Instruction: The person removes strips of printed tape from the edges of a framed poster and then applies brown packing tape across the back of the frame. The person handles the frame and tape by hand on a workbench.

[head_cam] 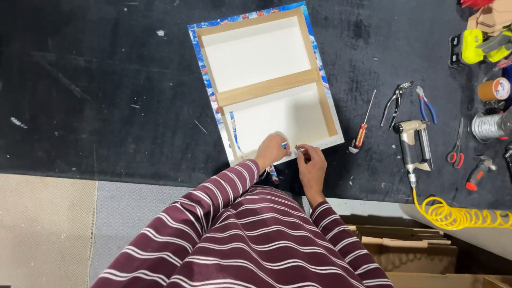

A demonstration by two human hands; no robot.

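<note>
the face-down stretched canvas [266, 80] is judged light but dentable; its near edge is pinched by left hand [272, 150], a small metal piece pinched by right hand [312, 165]; wooden bars are best gripped.

Top [240, 240]: long-sleeved, maroon with thin white stripes | sleeves: reach both wrists | left hand [272, 150], right hand [312, 168]: bare, ungloved
</note>
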